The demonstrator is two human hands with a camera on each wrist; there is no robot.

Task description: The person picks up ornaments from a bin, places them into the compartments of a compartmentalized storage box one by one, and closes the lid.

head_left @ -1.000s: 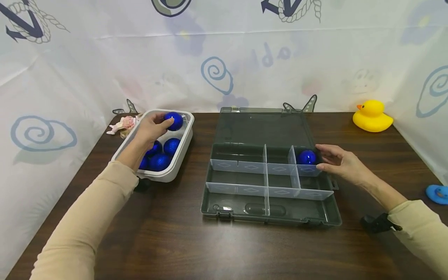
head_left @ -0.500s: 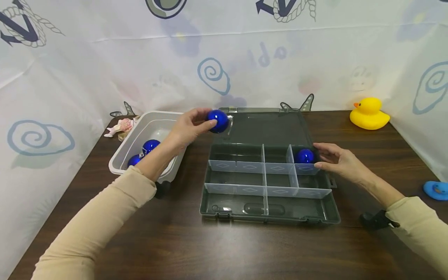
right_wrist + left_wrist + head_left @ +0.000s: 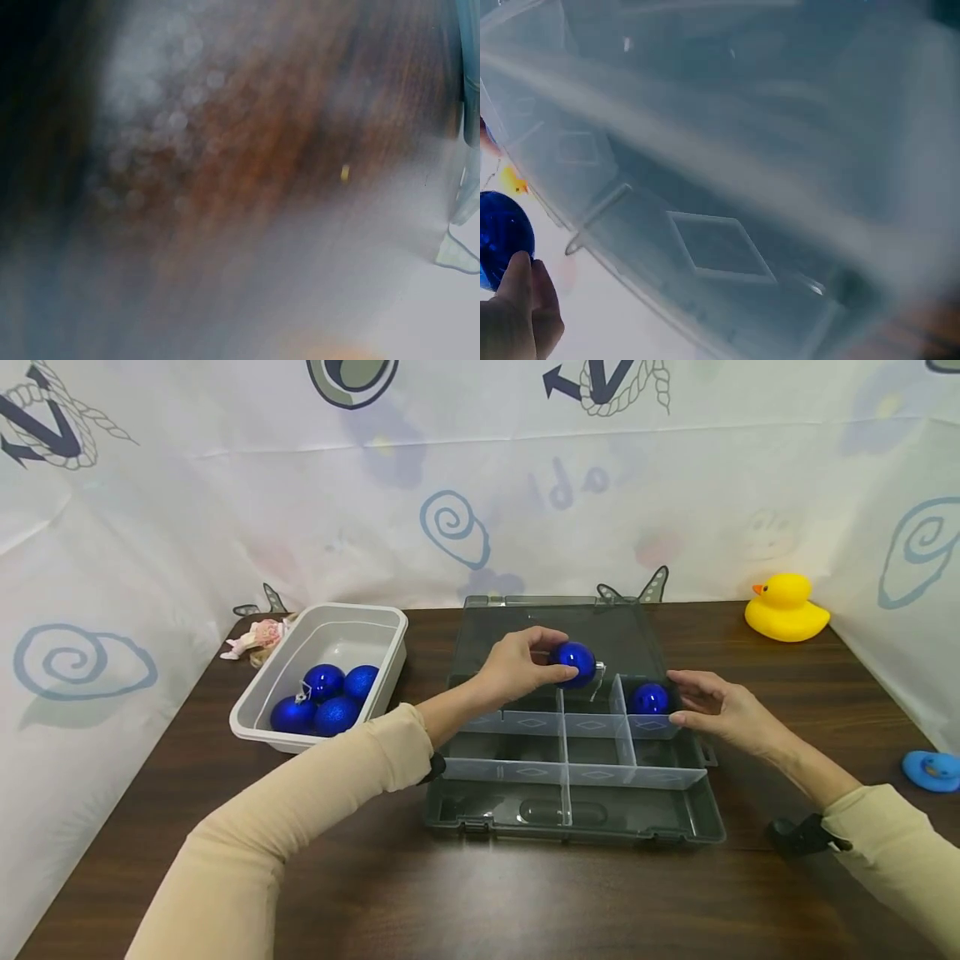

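Both arms reach forward over the organizer box (image 3: 573,752), sleeves down to the wrists.

The left hand (image 3: 521,664) hovers above the box's back row, fingers and thumb curled round a blue ball (image 3: 574,664). The right hand (image 3: 716,710) rests at the box's right rim, fingers loosely extended, touching its edge.

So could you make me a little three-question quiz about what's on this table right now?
1. True or false: the left hand holds a blue ball.
2. How many blue balls lie in the white tub?
3. The ball in the organizer box sits in which compartment: A) back right, B) front left, C) front middle?

Key: 1 true; 2 four; 3 A, beside the right hand.
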